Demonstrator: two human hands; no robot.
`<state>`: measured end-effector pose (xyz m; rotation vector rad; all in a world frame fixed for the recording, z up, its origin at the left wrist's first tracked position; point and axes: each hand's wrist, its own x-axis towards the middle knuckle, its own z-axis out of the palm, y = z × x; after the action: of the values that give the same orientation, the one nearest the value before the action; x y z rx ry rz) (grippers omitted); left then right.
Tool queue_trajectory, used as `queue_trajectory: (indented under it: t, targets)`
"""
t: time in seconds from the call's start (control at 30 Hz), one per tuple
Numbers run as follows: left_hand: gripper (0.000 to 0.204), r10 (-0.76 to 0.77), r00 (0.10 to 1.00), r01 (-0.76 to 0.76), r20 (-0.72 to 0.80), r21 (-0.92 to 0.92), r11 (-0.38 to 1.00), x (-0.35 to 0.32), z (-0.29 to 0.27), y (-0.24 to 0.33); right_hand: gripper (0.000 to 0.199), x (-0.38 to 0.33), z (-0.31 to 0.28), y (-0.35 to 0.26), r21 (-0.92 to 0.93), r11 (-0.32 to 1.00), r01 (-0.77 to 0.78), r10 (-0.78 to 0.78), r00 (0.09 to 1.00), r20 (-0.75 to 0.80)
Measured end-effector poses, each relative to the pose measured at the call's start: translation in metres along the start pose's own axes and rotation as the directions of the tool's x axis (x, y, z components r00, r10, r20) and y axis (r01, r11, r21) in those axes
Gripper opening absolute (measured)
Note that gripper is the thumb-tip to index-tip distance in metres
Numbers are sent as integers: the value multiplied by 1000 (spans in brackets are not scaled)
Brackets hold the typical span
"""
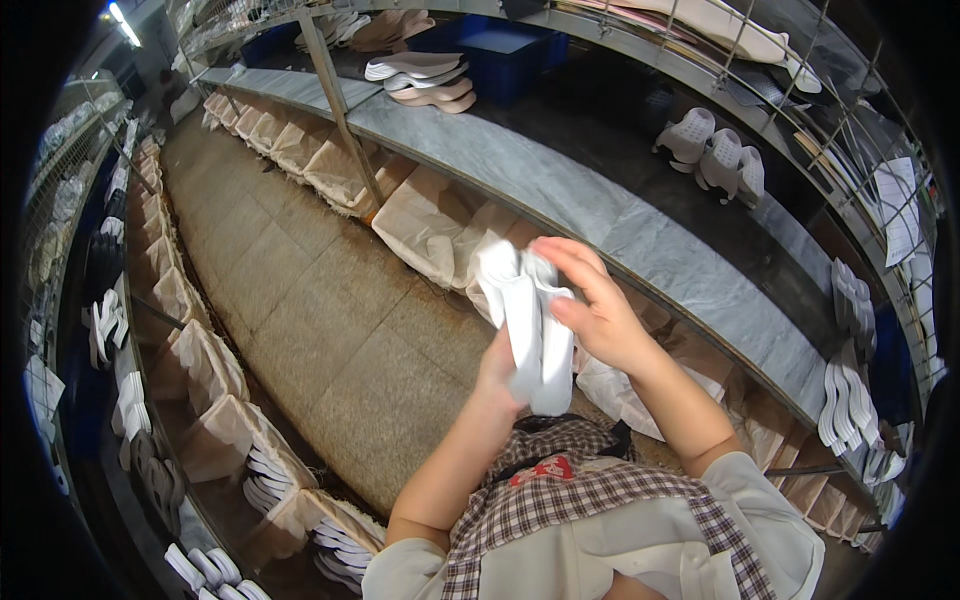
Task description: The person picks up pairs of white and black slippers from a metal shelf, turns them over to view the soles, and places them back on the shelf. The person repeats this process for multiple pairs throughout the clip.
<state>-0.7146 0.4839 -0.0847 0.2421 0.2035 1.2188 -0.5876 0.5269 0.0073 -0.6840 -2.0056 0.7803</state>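
In front of my body I hold a pair of white shoe soles [528, 330], side by side on edge and slightly blurred. My left hand [498, 372] is closed round their lower left side; the soles hide part of its fingers. At the upper right, my right hand [592, 308] has its fingers bent over the far end, with the thumb against the side. The soles are held above the aisle, close to the edge of the marble-patterned counter [570, 185].
Paper-lined bins [425, 235] run below the counter. On it lie stacked soles [425, 80], a blue crate [490, 55], grey perforated clog-shaped pieces [715, 150] and white soles [848, 405]. Left of the tiled aisle [320, 310], more bins [210, 360] hold white soles [335, 550].
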Motion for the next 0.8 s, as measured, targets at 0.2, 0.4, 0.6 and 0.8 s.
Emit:
queue_trajectory:
  t: [0.2,0.4,0.6,0.8]
  targets:
    - [46,253,966,-258,52,143,955,17,-2,20,48,-24,-12,3,558,698,-448,434,885,167]
    - [46,192,960,-234,204,207,950,24,-12,18,50,-38,-14,-5,527,700,-481,435,873,219]
    - [46,161,973,-196,163,227,954,28,-16,13,62,-45,-15,-7,415,821,-394,359,919,162]
    - [47,234,966,-259,112,389,884,17,-1,13,69,-52,-19,-2,296,867,-400,357,915,189]
